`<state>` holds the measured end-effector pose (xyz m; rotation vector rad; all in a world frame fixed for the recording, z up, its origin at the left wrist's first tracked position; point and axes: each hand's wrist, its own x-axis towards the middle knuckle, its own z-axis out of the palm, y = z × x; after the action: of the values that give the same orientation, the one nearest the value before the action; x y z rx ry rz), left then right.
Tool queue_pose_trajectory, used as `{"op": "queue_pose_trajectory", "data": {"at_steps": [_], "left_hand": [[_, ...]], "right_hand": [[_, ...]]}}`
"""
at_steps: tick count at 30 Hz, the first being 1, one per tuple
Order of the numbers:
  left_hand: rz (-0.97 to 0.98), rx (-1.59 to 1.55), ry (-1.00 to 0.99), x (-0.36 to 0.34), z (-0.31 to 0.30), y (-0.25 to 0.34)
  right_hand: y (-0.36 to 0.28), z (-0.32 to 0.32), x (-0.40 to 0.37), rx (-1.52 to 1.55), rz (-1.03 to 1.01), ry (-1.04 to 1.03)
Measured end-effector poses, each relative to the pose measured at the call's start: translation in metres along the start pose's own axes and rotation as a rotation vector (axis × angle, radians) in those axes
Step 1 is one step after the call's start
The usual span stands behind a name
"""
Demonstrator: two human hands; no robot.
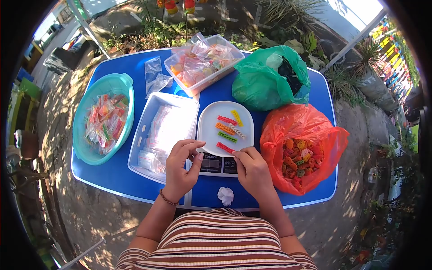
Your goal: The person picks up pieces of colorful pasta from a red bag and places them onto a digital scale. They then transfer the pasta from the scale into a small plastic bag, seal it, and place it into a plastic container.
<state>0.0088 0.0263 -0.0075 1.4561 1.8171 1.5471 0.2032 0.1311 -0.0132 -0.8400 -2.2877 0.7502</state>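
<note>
A white plate (pixel 212 118) sits on a kitchen scale (pixel 210 173). Several spiral pasta pieces in yellow, red, orange, white and green lie across the plate. At its near right edge, the fingertips of my right hand (pixel 252 168) pinch the end of a red spiral pasta piece (pixel 225 147). My left hand (pixel 183 165) is by the plate's near left edge, thumb and fingers apart and nothing held. Beside it stands a white bin (pixel 194 107) of clear zip bags (pixel 164 130). To the right, an orange-red plastic bag (pixel 279 123) holds loose coloured pasta (pixel 302 157).
A turquoise basket (pixel 80 130) of filled small bags stands at the left. Behind are a clear tub (pixel 218 76) of packets, loose clear bags (pixel 154 74) and a green plastic bag (pixel 256 83). Crumpled white material (pixel 225 196) lies near the blue table's (pixel 198 193) front edge.
</note>
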Motion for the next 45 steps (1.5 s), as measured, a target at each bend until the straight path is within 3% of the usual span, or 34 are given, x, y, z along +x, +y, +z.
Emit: {"op": "queue_pose_trajectory", "data": {"at_steps": [3,6,9,14,18,21,24,27,31,39,45], "left_hand": [[0.0,-0.003,0.0,-0.001,0.0,-0.001],[0.004,-0.012,0.005,-0.001,-0.001,-0.002],[-0.002,-0.041,0.015,-0.001,-0.001,-0.003],[-0.004,-0.056,0.011,-0.001,-0.001,-0.004],[0.003,-0.054,0.0,0.0,-0.001,-0.003],[-0.004,-0.046,-0.025,0.0,-0.002,-0.002],[-0.012,-0.04,-0.04,-0.001,-0.003,-0.002],[-0.018,-0.051,-0.038,-0.002,-0.003,-0.003],[-0.011,-0.085,0.01,-0.002,-0.001,-0.005],[-0.002,-0.102,-0.004,-0.002,-0.002,-0.005],[-0.004,-0.104,-0.002,-0.003,-0.003,-0.005]], "right_hand": [[-0.008,0.013,0.016,-0.159,0.049,0.024],[-0.003,0.026,0.021,-0.288,-0.037,0.039],[-0.004,0.03,0.02,-0.258,-0.003,0.038],[-0.024,-0.023,0.013,-0.198,-0.067,0.26],[-0.017,-0.082,0.003,-0.369,0.15,0.515],[-0.024,-0.096,0.003,-0.38,0.202,0.67],[-0.026,-0.082,0.004,-0.245,0.131,0.544],[-0.017,-0.053,0.013,-0.203,-0.072,0.315],[0.0,-0.007,0.028,-0.075,-0.055,0.157],[0.016,0.019,0.055,-0.341,-0.016,-0.027],[0.005,0.017,0.045,-0.018,0.092,-0.08]]}}
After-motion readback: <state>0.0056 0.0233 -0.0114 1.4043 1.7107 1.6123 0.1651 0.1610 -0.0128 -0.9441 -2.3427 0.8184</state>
